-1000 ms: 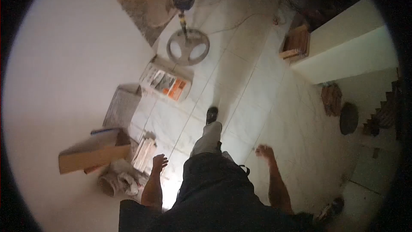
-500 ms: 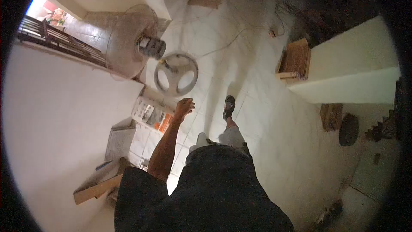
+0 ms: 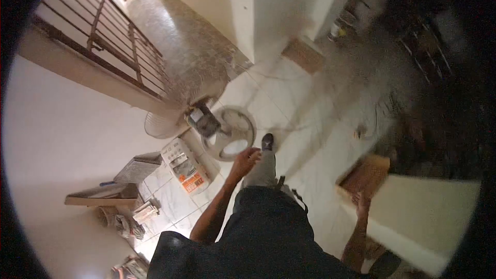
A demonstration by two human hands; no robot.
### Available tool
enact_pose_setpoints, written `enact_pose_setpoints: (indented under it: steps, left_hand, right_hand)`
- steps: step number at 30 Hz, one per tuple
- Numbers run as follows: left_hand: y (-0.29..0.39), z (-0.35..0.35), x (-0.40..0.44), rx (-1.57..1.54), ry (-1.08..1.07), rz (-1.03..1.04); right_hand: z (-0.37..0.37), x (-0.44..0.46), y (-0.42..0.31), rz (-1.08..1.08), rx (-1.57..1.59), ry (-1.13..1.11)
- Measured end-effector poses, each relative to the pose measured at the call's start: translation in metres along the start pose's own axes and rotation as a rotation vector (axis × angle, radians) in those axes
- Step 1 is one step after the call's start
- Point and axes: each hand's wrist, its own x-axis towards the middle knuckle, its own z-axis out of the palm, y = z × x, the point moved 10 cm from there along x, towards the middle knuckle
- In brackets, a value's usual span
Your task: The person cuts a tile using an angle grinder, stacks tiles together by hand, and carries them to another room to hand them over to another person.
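My left hand [image 3: 246,163] hangs in front of my body, fingers loosely bent and apart, holding nothing. It is nearest to the round base of a pedestal fan [image 3: 205,123] on the tiled floor and overlaps my leg in the view. Low on the right, my right hand [image 3: 362,202] is beside the near edge of a brown box-like wooden piece [image 3: 366,173]. Its fingers look stretched out and somewhat blurred; whether they touch the wood I cannot tell. My shoe [image 3: 267,142] is on the floor ahead.
A white carton with orange print [image 3: 187,168] stands left of my left hand. Boards [image 3: 103,196] and small items lie along the left wall. A metal railing [image 3: 103,31] runs at upper left. A brown mat [image 3: 303,55] lies ahead; dark clutter [image 3: 418,93] fills the right.
The view has turned and moved forward, bringing the fan base and carton closer. My right hand has come into view by the wooden piece; my left hand remains empty.
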Motion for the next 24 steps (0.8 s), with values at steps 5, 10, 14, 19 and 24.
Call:
enact_pose_setpoints:
  steps: [5, 10, 14, 19, 24]
  left_hand:
    - [0.051, 0.01, 0.16, 0.081, 0.027, 0.142]
    - [0.182, 0.015, 0.258, -0.144, 0.052, 0.157]
    - [0.292, -0.027, 0.342, -0.156, 0.112, 0.299]
    - [0.34, -0.099, 0.42, -0.256, 0.253, 0.302]
    - [0.314, -0.178, 0.486, -0.384, 0.388, 0.166]
  right_hand:
    - [0.109, 0.078, -0.102, 0.118, 0.054, -0.115]
    - [0.221, 0.08, -0.133, 0.127, -0.499, -0.339]
    - [0.28, 0.15, -0.175, 0.294, -0.514, -0.373]
    - [0.366, 0.255, -0.255, 0.309, -0.614, -0.432]
    - [0.475, 0.368, -0.328, 0.262, -0.658, -0.555]
